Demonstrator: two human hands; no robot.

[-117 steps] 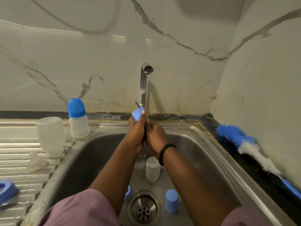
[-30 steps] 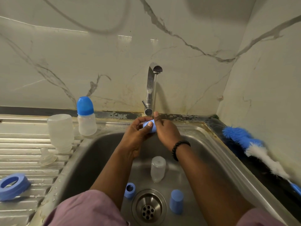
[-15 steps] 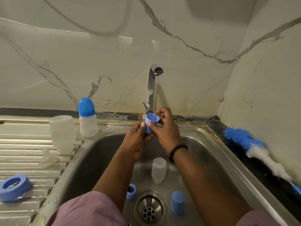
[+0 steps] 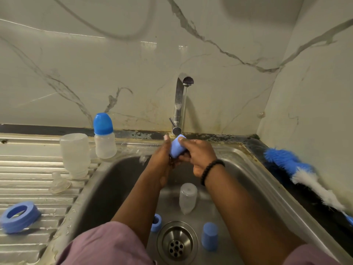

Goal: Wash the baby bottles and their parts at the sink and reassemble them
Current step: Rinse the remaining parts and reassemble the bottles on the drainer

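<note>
While both hands, left hand and right hand, curl wetly round the blue cap at frame centre beneath the tap, it could slip into the sink toward the drain.

Dim, greenish light; glare streaks the wall; edges bow.

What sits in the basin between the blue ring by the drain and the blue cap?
The drain strainer lies between the blue ring and blue cap, in the head view.
</note>
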